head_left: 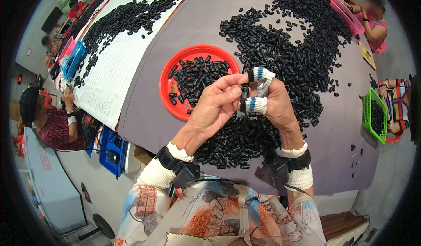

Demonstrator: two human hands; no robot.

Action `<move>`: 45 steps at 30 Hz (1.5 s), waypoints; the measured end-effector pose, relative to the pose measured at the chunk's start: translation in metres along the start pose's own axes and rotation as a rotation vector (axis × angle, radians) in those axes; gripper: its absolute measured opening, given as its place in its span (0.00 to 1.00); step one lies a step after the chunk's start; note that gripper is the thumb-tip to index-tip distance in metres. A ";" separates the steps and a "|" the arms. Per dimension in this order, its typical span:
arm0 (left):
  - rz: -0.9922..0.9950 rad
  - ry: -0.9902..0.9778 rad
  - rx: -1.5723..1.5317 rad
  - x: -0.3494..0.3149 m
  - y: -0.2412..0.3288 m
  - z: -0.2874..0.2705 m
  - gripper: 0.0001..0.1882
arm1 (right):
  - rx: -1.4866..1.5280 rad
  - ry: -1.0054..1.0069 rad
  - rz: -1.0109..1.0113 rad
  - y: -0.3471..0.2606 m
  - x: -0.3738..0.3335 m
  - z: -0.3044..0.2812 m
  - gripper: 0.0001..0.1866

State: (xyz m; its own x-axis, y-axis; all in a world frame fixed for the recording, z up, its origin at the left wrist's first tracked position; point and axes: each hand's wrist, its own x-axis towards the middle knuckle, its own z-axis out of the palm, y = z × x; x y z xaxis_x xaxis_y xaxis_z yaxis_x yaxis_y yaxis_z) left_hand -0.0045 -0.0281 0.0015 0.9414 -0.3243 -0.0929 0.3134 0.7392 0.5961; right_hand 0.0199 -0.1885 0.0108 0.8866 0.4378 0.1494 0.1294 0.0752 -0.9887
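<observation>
My left hand [215, 101] is closed, thumb and fingers pinching a small black cylindrical part [244, 92] above the table's front middle. Facing it, my right hand [277, 102] is closed on the same part. White knitted finger sleeves with blue and black bands cover some of its fingers. The fingers partly hide the piece. Beneath my left hand lies a round red tray [165, 92] with many similar black parts. A large heap of loose black parts [280, 62] spreads behind and under my right hand.
The table has a grey cover [144, 114]. A second, white-covered table [116, 55] with more black parts stands left, where a person [52, 123] sits near a blue basket [74, 60]. At right are a green basket [375, 116], a pink basket [346, 16] and other people.
</observation>
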 end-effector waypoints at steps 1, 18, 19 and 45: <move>-0.003 -0.016 -0.001 -0.001 0.001 0.003 0.14 | 0.058 0.011 0.001 0.000 0.000 0.003 0.18; -0.009 -0.027 -0.050 0.000 -0.005 -0.006 0.16 | 0.248 0.026 0.123 0.009 -0.001 0.004 0.17; -0.015 -0.048 -0.058 0.000 -0.005 -0.008 0.16 | 0.266 0.024 0.131 0.010 -0.001 0.004 0.17; -0.062 -0.038 0.020 -0.010 0.001 -0.013 0.16 | 0.068 -0.015 0.064 0.009 -0.001 0.010 0.18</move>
State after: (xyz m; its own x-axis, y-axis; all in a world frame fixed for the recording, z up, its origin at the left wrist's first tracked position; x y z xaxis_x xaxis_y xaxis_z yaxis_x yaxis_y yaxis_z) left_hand -0.0119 -0.0169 -0.0077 0.9149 -0.3913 -0.0996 0.3677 0.7052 0.6062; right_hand 0.0161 -0.1796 0.0023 0.8851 0.4573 0.0864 0.0418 0.1069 -0.9934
